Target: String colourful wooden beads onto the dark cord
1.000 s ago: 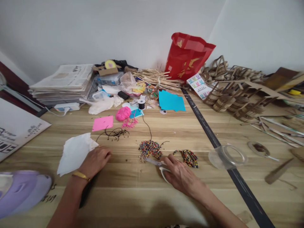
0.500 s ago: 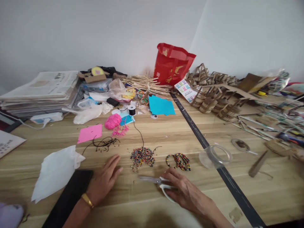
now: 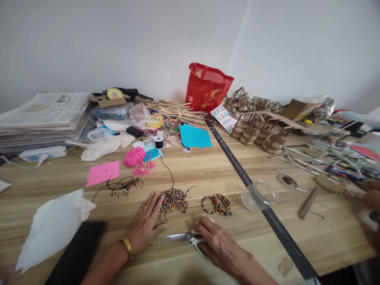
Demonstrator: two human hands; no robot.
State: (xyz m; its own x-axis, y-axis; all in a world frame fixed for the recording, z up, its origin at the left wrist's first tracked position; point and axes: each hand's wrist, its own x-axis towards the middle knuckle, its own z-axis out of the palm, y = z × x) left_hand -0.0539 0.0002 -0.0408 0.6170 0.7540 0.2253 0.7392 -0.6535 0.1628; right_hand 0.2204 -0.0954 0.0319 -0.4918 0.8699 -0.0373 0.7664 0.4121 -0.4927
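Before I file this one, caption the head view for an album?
Right hand gripping scissors near beaded loops, left hand spread beside a bead pile.

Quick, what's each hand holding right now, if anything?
Left hand: open, palm down, at the edge of the beads.
Right hand: closed, holding scissors.

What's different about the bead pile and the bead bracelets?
The bead pile is a heap with a few stray beads at its edge, while the bead bracelets are strung into rings. The bead pile lies by the fingertips of the left hand; the bead bracelets lie just beyond the right hand. Both are many-coloured and lie on the wooden table.
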